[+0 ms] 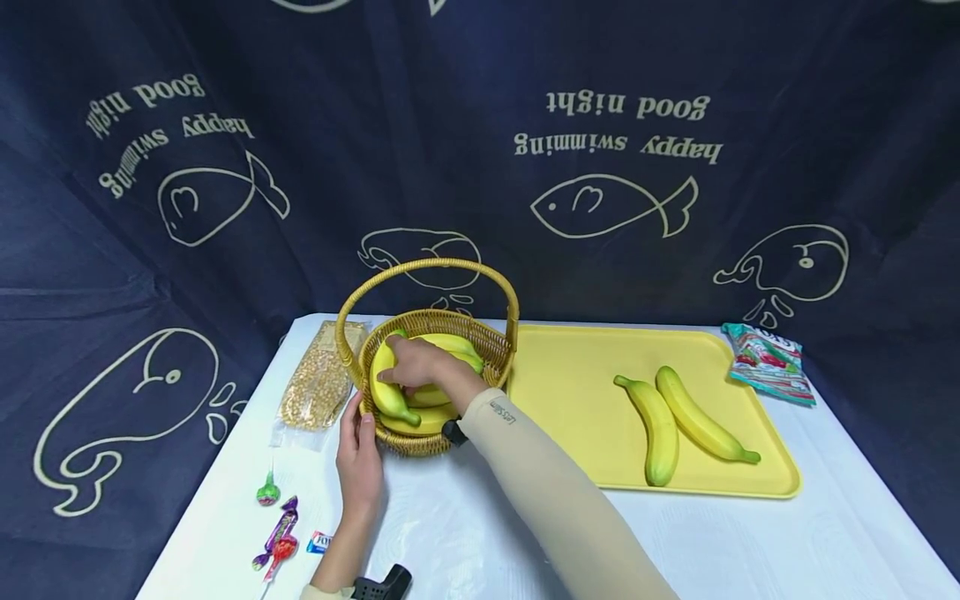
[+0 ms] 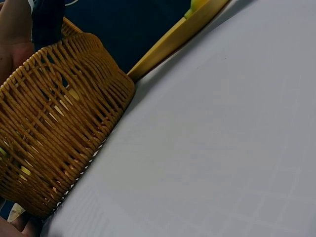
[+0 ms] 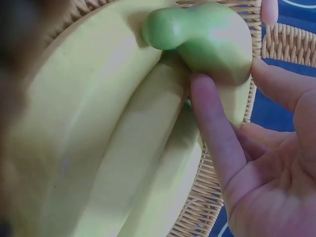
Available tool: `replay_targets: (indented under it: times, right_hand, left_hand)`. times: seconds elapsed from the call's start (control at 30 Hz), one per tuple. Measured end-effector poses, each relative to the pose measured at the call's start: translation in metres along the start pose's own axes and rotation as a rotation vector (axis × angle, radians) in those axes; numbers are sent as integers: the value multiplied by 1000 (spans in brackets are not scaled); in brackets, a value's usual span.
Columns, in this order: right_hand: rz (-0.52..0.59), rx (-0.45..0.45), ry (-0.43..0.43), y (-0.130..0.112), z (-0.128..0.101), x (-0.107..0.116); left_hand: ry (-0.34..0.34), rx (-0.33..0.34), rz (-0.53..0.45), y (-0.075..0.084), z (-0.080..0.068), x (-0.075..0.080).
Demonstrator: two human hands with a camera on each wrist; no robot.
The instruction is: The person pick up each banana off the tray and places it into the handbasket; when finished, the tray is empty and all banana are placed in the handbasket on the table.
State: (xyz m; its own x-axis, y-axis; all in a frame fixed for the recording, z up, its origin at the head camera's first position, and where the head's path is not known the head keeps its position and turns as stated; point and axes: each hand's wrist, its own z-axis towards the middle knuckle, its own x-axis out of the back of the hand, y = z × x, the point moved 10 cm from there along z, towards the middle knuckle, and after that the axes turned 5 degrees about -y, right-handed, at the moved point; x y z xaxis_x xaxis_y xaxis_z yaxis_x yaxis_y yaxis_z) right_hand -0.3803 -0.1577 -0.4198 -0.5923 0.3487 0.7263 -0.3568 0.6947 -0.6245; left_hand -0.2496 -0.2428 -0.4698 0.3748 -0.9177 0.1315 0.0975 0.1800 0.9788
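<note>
A wicker basket (image 1: 420, 446) with a tall arched handle holds several bananas (image 1: 435, 396). My right hand (image 1: 420, 364) reaches into it and pinches a banana (image 1: 384, 392) lying along the basket's left side. In the right wrist view, the thumb and fingers (image 3: 212, 106) sit on either side of that banana's green-tipped end (image 3: 212, 37), with other bananas (image 3: 98, 138) beside it. My left hand (image 1: 362, 458) rests against the basket's near left outer wall, its fingers extended along the weave; the left wrist view shows mostly the basket wall (image 2: 64, 118).
Two bananas (image 1: 656, 429) lie on a yellow tray (image 1: 562, 375) right of the basket. A teal snack bag (image 1: 771, 364) overlaps the tray's far right corner. A bag of yellow kernels (image 1: 318, 379) lies left of the basket. Wrapped candies (image 1: 281, 533) and a green lollipop (image 1: 267, 492) lie at front left.
</note>
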Motion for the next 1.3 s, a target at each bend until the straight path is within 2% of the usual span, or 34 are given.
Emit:
replay_targets:
  times: [0.1,0.2,0.33,0.43,0.53,0.67,0.73,0.87,0.93,1.07,1.17,1.3]
  right_hand:
    - [-15,12,-7,0,-4,5]
    - [-71,34,-1,-4,-13,14]
    - [-257,118,74,-12,-34,35]
    - [-376,178,122,-9,-57,51]
    - [-361,201,119,10,-83,65]
    - [-271,206,125,46,-119,82]
    - [-259,205,146,65,-138,89]
    - [-246,141,207,108,-175,102]
    - [-227,95,230,130,-193,106]
    - [-219,8,265,168,-226,109]
    - [-297,-79,293,194,-251,109]
    - [-443,-217,281,226,-280,100]
  left_hand:
    - [1,1,10,10,-4,-2]
    - [-5,-9,2,12,-5,-3]
    - [3,-15,-20,-2,-3,-1]
    - [12,-6,-19,-16,-1,-1]
    - [16,-14,-17,-23,2,-3]
    - [33,-26,-27,-26,4,-2]
    - [35,-21,-34,-26,4,-2]
    - [32,-22,-22,-24,4,-2]
    - [33,-16,-12,-13,2,0]
    - [46,-18,-16,-12,2,3]
    - [48,-26,-25,-21,5,2]
    - [47,-24,-14,-21,6,1]
